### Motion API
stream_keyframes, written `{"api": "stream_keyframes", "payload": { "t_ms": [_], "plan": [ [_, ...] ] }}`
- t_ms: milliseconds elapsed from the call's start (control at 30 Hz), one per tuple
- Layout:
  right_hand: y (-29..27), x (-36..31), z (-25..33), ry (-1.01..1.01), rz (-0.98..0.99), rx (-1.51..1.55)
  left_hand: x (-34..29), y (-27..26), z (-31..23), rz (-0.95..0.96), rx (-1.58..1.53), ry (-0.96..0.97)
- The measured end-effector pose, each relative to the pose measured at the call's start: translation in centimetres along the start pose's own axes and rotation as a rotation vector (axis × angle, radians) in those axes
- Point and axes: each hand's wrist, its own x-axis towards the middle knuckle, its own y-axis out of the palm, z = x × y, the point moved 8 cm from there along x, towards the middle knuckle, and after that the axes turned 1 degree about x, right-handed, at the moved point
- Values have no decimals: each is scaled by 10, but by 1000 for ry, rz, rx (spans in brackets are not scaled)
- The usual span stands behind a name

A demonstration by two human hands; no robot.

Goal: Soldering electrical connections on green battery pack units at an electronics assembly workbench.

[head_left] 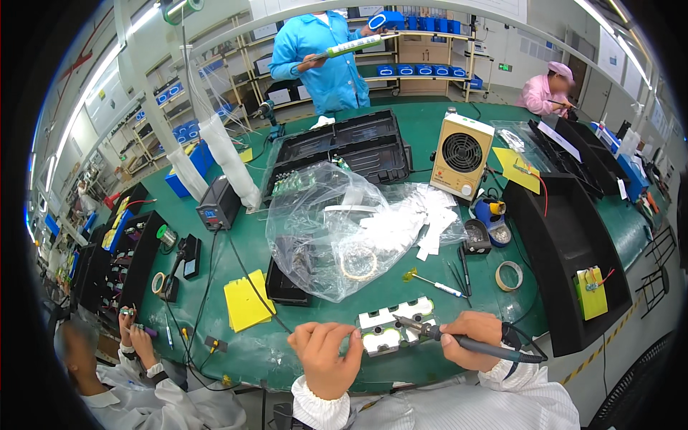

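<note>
My right hand grips a soldering iron with a dark handle. Its metal tip points left and reaches over a white block with black gaps and green edges, which looks like a battery pack. Whether the tip touches it cannot be told. Close by the block's left end, my left hand is closed, thumb and forefinger near each other; anything held between them is too small to make out. A white-handled brush-like tool, tweezers and a black pen-shaped tool lie just beyond the block.
A clear plastic bag and white strips fill the middle. Around them are a beige fan unit, a tape roll, yellow sheets, a soldering station and black trays. Co-workers sit left and stand opposite.
</note>
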Motion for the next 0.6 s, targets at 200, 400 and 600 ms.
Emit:
{"api": "stream_keyframes", "payload": {
  "t_ms": [200, 400, 600],
  "plan": [
    [-4, 2, 3, -3, -21, 18, -4, -4, 3, -1, -5, -21],
    [-22, -2, -13, 108, -109, 4, -11, -10, 9, -27, -9, -42],
    [-78, -18, -56, 181, -485, -247, -19, -25, 19, -85, -12, -13]
  ]
}}
